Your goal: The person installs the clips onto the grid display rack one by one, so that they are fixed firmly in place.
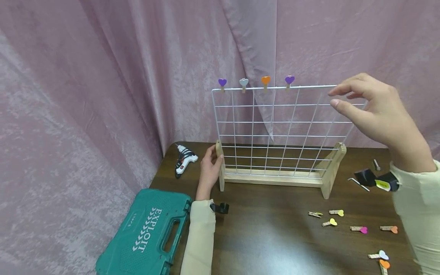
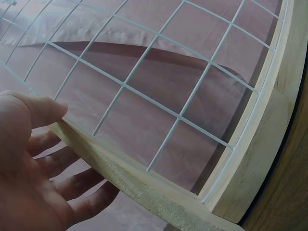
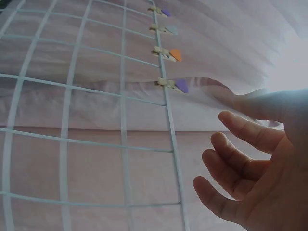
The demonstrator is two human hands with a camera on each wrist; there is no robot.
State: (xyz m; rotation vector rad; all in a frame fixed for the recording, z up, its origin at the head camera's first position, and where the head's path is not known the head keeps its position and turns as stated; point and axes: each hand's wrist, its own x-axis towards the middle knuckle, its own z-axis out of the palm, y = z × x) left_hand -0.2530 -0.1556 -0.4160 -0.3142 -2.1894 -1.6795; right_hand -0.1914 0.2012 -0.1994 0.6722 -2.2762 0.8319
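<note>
A white wire grid panel [image 1: 254,122] stands upright in a wooden stand [image 1: 275,179]. Along its top wire sit heart clothespins: a purple one [image 1: 222,82], a white one [image 1: 243,81], an orange one [image 1: 266,80] and another purple one [image 1: 290,79]. My left hand [image 1: 209,170] grips the stand's left upright, thumb on one side and fingers on the other, as the left wrist view shows. Near the grid's top right corner my right hand [image 1: 374,105] is raised with loosely bent fingers and holds nothing. In the right wrist view its fingertips [image 3: 201,185] are apart from the wire.
At the right front of the table lie several loose heart clothespins, among them a pink one [image 1: 359,229] and a white one [image 1: 379,255]. A hex key [image 1: 358,184] and a small metal piece [image 1: 376,165] lie farther back. Left are a glue gun [image 1: 185,159] and a green case [image 1: 148,229].
</note>
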